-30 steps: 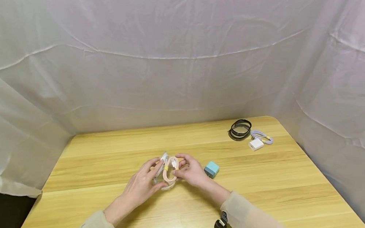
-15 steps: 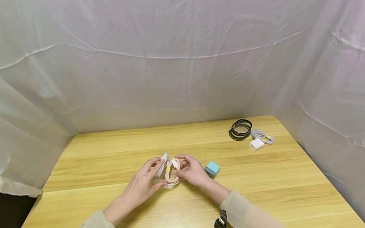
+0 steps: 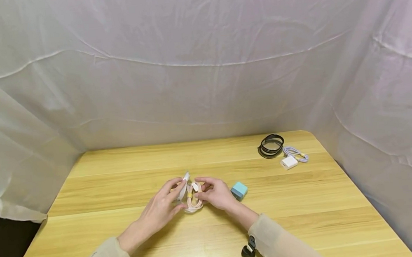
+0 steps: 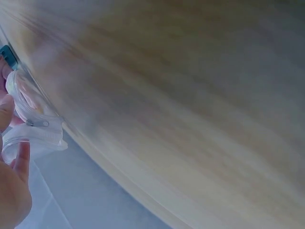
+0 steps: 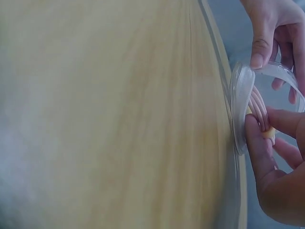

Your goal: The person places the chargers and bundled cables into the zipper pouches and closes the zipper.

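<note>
My left hand (image 3: pixel 161 206) holds a small clear round case (image 4: pixel 37 136) with a zipper. Its lid (image 3: pixel 185 188) stands raised beside my fingers, and my thumb presses the lower rim. Between finger and thumb, my right hand (image 3: pixel 217 193) pinches a coiled pink charging cable (image 5: pixel 258 107) with a yellow tie. White plug ends show on the coil in the head view. The coil lies at the case's mouth, partly behind the clear wall (image 5: pixel 242 102) in the right wrist view. My fingers hide part of both.
A light-blue charger block (image 3: pixel 239 190) sits just right of my right hand. Farther back lie a coiled black cable (image 3: pixel 270 146), a lilac cable (image 3: pixel 296 154) and a white charger block (image 3: pixel 289 162). Grey curtains (image 3: pixel 203 95) enclose the wooden table (image 3: pixel 310 205).
My right hand has lowered the pink cable slightly toward the near side, into the mouth of the case. My left hand has stayed almost still on the case.
</note>
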Tool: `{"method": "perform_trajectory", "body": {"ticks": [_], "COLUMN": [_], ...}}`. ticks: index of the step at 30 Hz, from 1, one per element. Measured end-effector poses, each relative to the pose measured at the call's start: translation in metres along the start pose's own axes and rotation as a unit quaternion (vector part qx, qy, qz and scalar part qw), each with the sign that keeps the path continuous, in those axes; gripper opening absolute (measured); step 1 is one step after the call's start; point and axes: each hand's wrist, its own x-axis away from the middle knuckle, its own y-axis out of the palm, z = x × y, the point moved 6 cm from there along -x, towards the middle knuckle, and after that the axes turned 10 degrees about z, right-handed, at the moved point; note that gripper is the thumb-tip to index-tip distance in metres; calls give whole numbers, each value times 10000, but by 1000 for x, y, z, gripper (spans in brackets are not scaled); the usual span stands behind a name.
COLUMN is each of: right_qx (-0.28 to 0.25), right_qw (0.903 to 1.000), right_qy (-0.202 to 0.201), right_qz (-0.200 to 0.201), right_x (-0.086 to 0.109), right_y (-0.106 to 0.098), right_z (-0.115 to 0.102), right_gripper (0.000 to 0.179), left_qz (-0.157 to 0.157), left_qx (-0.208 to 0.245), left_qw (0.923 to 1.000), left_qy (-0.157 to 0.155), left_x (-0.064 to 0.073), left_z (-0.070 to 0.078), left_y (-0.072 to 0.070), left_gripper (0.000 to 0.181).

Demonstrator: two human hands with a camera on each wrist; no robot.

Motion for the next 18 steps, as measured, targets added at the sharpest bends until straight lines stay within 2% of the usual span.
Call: {"method": "perform_trajectory", "body": {"ticks": [4,8,18], "right_qx": [238,784,1842], "right_qw": [9997,9964,9784], "right_qy": [-65,-313,-934], "right_qz": [43,46,-72], "right_x": [0,0,4], "right_y": [-1,-1,1], "right_z": [-2,-4,-13], "right_gripper": [52,50,40], "left_qz": [-40,-15,186], "left_qx": [-10,3,10], "left_qw": [10000,10000,9997], "left_qy": [-56,-24,174], "left_x": [0,0,1], "left_z": [0,1,0], "left_y": [0,0,0], "left_gripper": [77,73,68]}}
